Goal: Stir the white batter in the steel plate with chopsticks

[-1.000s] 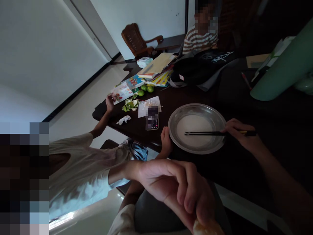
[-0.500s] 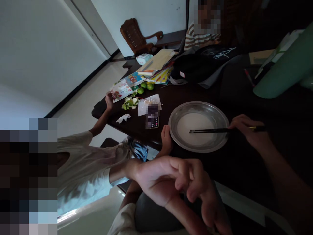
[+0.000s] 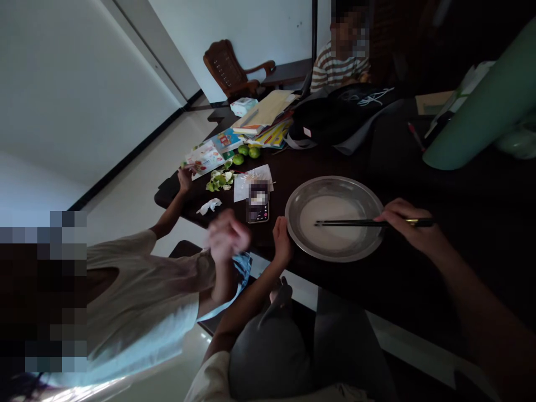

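Note:
A wide metal basin (image 3: 293,239) with whitish liquid (image 3: 335,216) in its bottom sits on the dark table. My left hand (image 3: 282,237) grips the basin's near left rim, fingers together. From the right, my right hand (image 3: 407,219) is closed around a pair of black chopsticks (image 3: 355,223). Their tips dip into the liquid, and the gold-banded ends stick out behind my fingers. Left of my left hand lies a phone (image 3: 258,212) with its screen lit.
A co-worker sits at the left; one hand (image 3: 228,237) is blurred, the other (image 3: 185,180) is by a booklet (image 3: 206,159). Limes (image 3: 238,159), green peels (image 3: 220,180), tissue (image 3: 209,206), books (image 3: 263,111), a black bag (image 3: 326,120) and a green cylinder (image 3: 473,128) lie around. Another person sits behind.
The co-worker's near hand has drawn back from close in front of me toward the left. My hands keep their holds on basin and chopsticks. The view has shifted slightly.

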### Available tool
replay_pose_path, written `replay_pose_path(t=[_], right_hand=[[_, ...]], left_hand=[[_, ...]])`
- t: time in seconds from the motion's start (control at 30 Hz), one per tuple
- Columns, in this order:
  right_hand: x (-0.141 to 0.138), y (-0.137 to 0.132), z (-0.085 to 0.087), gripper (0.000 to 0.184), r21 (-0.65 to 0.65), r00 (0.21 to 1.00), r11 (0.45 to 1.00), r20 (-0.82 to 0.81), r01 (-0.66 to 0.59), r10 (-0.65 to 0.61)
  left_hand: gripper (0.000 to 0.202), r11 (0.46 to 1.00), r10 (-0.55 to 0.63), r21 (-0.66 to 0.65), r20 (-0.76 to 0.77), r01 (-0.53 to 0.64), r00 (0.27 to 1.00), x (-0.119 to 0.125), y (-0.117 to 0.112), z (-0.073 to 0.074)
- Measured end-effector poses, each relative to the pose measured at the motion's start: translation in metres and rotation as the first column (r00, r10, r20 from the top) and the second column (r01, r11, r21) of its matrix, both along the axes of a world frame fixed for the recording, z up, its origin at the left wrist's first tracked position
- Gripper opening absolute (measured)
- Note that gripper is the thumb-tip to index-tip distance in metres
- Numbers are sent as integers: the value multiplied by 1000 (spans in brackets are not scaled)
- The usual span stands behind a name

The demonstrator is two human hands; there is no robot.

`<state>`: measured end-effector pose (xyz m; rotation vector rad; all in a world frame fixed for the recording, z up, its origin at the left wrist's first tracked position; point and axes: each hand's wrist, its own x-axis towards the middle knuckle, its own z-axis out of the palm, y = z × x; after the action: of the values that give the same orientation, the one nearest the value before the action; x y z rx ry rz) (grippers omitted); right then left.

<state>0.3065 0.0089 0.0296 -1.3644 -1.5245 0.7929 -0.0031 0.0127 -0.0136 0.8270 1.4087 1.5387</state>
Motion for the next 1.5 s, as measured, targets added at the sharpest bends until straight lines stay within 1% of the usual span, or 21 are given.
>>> replay_pose_path(t=[0.13, 0.17, 0.23, 0.33, 0.4, 0.53, 0.63, 0.7, 0.77, 0.83, 0.93, 0.97, 1.03, 1.1, 1.13, 1.17, 1.23, 1.3, 1.33, 1.4, 1.5], right_hand=[[15, 1, 0, 41, 46, 988, 988, -33, 150, -148], [17, 1, 0, 43, 49, 986, 986, -51, 162, -159], [16, 0, 0, 44, 38, 991, 992, -70, 121, -118], [7, 0, 0, 38, 13, 999, 1000, -36, -1, 1], [7, 0, 0, 34, 21, 1000, 1000, -5, 3, -3], [19, 1, 0, 41, 58, 989, 988, -43, 146, -144], [17, -1, 1, 45, 48, 995, 995, -56, 88, -85], [8, -2, 2, 39, 27, 1000, 1000, -24, 1, 0], [4, -2, 3, 34, 28, 1000, 999, 12, -19, 18], [6, -2, 4, 35, 39, 999, 998, 13, 42, -42], [16, -3, 3, 46, 58, 989, 988, -41, 144, -142], [17, -3, 2, 49, 58, 989, 989, -57, 137, -134], [14, -3, 1, 49, 40, 997, 998, -56, 54, -52], [8, -3, 1, 42, 20, 999, 999, -18, -49, 50], [7, -2, 1, 38, 23, 998, 998, 4, -62, 62], [6, -2, 2, 36, 30, 998, 998, 20, -52, 51], [11, -1, 2, 36, 50, 999, 998, 14, 39, -40], [18, 0, 2, 42, 73, 992, 991, -51, 116, -113], [20, 0, 1, 46, 77, 990, 989, -74, 123, -117], [19, -1, 1, 48, 72, 996, 996, -74, 60, -54], [11, 0, 0, 41, 58, 996, 995, 10, -84, 83]], left_hand=[[50, 999, -46, -22, 14, 46, 999, 4, 1, 8], [51, 998, -54, -21, 9, 54, 999, 5, 1, 10], [53, 998, -59, -8, -12, 59, 998, 6, 0, 13], [53, 998, -55, 5, -33, 55, 998, 7, -1, 15], [52, 999, -51, -1, -29, 51, 998, 7, -1, 14], [50, 998, -49, -25, -6, 49, 999, 7, -1, 12], [52, 999, -38, -29, 25, 39, 999, 7, -1, 12], [53, 999, -36, -28, 31, 37, 999, 8, -1, 14], [55, 999, -34, -26, 33, 35, 999, 9, -2, 16], [55, 999, -32, -21, 34, 33, 999, 9, -3, 18], [55, 999, -35, -17, 29, 36, 999, 10, -3, 20], [55, 999, -38, -17, 28, 39, 999, 10, -3, 20], [55, 999, -43, -19, 24, 44, 999, 9, -3, 19], [54, 999, -44, -20, 17, 44, 999, 9, -3, 18], [54, 999, -44, -21, 15, 44, 999, 9, -3, 18], [53, 999, -43, -19, 15, 43, 999, 8, -3, 17], [52, 999, -46, -16, 13, 46, 999, 9, -3, 17], [51, 999, -50, -17, 7, 51, 999, 9, -2, 17], [51, 998, -51, -22, 6, 52, 999, 10, -2, 17], [51, 998, -50, -36, 9, 51, 999, 11, -2, 19], [52, 998, -45, -53, 14, 46, 999, 12, -3, 22]])
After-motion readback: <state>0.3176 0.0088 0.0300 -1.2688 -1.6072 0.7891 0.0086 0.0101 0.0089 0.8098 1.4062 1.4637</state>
